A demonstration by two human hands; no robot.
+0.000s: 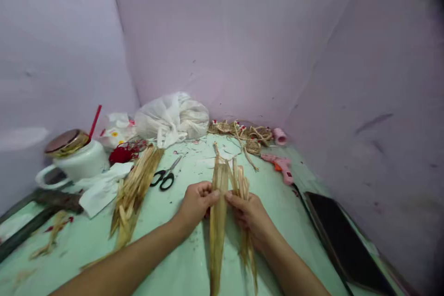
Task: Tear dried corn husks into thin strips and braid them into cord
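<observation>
A long, flat, tan strip of dried leaf [218,222] runs upright in front of me, with my left hand [198,201] pinching its left edge between thumb and fingers. My right hand [249,215] is closed around several narrower dried leaf strips [240,178], whose ends hang below the palm. Its thumb and fingertip meet at the right edge of the wide strip. Left of my hands, a larger bundle of dried strips [138,185] lies on the table. Black-handled scissors [166,176] rest between that bundle and my left hand.
Behind are a white plastic bag [173,118] and braided pieces [243,132]. A pink glue gun [280,165], a pink roll [279,137] and a dark flat device [347,240] lie right. A white mug [81,164], red yarn [121,154] and tissue [104,189] are left.
</observation>
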